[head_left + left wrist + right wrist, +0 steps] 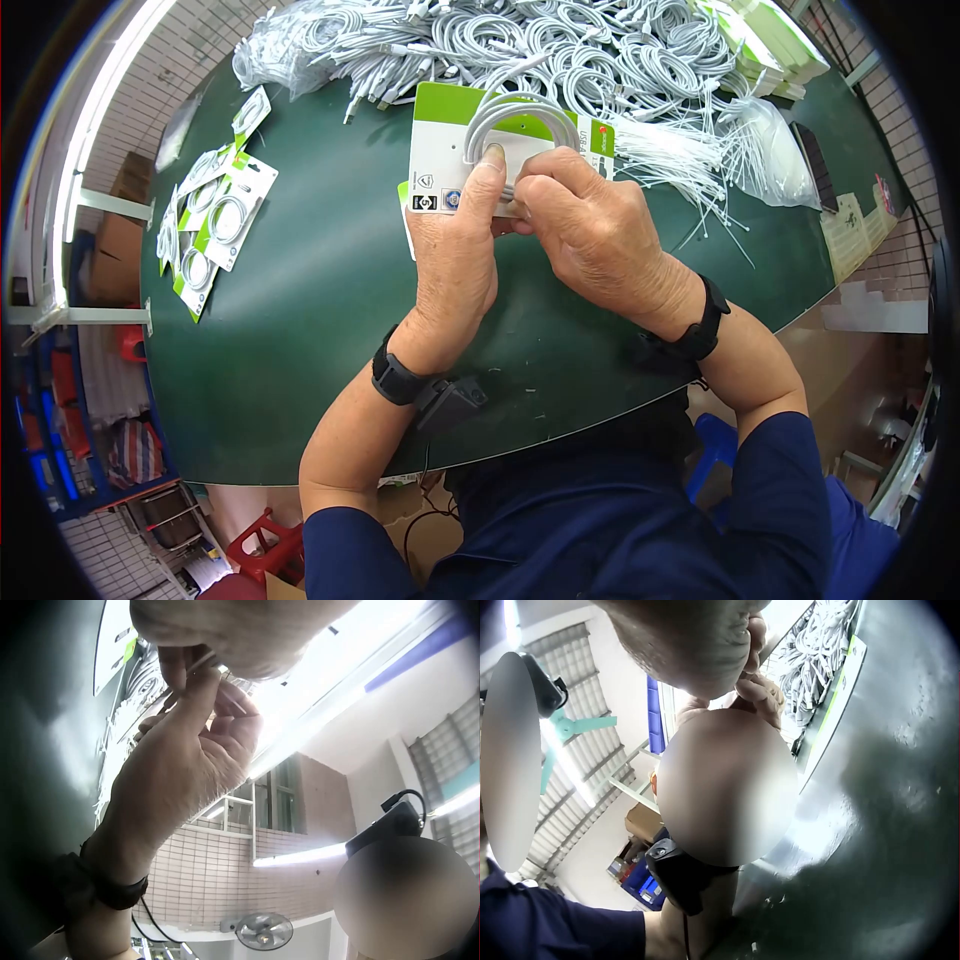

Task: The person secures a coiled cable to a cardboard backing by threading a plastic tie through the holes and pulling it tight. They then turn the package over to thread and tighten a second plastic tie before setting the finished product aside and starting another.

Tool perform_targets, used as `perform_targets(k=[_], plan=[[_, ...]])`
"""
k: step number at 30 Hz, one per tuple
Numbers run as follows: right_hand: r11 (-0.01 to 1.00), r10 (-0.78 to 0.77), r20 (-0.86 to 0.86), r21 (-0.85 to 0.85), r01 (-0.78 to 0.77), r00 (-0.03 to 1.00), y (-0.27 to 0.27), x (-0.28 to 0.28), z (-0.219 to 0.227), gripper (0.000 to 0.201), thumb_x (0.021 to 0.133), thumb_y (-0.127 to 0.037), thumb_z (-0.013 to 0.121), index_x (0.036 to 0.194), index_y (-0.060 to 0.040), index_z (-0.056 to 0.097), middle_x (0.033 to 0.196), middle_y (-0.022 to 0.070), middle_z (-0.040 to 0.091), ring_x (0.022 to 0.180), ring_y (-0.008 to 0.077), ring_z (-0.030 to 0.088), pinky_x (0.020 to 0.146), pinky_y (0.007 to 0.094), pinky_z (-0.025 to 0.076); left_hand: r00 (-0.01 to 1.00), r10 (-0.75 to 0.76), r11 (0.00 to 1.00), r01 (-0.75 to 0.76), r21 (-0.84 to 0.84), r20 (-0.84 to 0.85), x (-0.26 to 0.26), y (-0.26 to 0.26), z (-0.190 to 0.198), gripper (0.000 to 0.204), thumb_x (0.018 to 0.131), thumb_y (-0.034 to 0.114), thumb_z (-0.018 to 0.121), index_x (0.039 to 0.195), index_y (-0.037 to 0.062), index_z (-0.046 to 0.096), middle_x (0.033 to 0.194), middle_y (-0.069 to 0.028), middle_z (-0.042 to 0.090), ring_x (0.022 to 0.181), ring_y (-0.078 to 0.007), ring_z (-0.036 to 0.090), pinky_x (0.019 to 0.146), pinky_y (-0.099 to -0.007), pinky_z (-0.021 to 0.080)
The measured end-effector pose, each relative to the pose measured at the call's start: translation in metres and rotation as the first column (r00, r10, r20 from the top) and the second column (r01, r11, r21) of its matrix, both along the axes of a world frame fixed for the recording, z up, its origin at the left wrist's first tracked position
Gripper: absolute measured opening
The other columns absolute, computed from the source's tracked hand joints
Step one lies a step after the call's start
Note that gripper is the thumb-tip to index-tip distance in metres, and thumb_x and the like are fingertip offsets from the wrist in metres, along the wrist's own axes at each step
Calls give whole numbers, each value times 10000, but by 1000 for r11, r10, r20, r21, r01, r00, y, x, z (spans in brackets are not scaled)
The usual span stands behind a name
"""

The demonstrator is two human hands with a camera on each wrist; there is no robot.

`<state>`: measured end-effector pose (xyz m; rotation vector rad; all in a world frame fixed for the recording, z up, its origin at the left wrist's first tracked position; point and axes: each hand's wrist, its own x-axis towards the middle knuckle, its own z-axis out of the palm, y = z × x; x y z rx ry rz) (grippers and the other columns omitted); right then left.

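Note:
A white and green card (434, 150) with printed icons is held up over the green table. Against its front lies a coiled white cable (520, 108). The left hand (455, 240) grips the card's lower edge, its thumb on the coil. Beside it the right hand (600, 235) has its fingers curled and pinched at the lower part of the coil; what lies between the fingertips is mostly hidden. In the left wrist view the right hand (180, 757) and left hand (225, 630) meet closely. Part of a card (832, 712) shows in the right wrist view.
Many coiled white cables (480, 35) are heaped along the back of the green table (300, 380). White ties (680, 150) lie to their right, by a plastic bag (775, 160). Carded cables (228, 218) lie at the left. Stacked cards (780, 40) are at the back right.

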<state>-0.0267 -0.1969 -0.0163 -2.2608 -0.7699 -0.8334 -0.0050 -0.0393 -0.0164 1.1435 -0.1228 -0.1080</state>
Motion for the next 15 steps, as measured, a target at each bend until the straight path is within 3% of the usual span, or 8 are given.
perform_targets(k=[4,10,13,15], plan=[[997,20,-60,69,-16,998,0,0,-3,171,854,57,745,949,-22,626,978,101,671,731,290,716,584,361,584,1000,21,999,-22,40,11,1,-2,-1,377,1016,117,652,1366,33,539,1172,-93,681,932,-161,723,656,-304,645],[989,69,-103,141,-54,992,-3,2,-5,134,890,55,738,962,-4,642,1007,115,686,746,268,726,608,348,594,999,30,993,-31,110,17,2,-1,1,363,985,61,682,1326,26,562,1129,-89,688,900,-154,722,646,-299,645],[992,48,3,120,-48,999,-3,2,-4,174,833,-13,750,962,-39,635,988,99,650,694,298,692,564,376,565,993,110,989,-114,97,50,1,-7,8,214,956,80,710,1127,-43,672,956,-90,722,744,-136,713,592,-286,610],[991,45,65,126,-53,997,-3,-2,3,188,825,61,764,971,-7,668,1037,133,677,699,247,708,579,340,574,989,121,988,-129,90,80,1,-6,11,223,953,92,721,1131,-36,678,953,-73,722,750,-119,702,616,-275,589]])
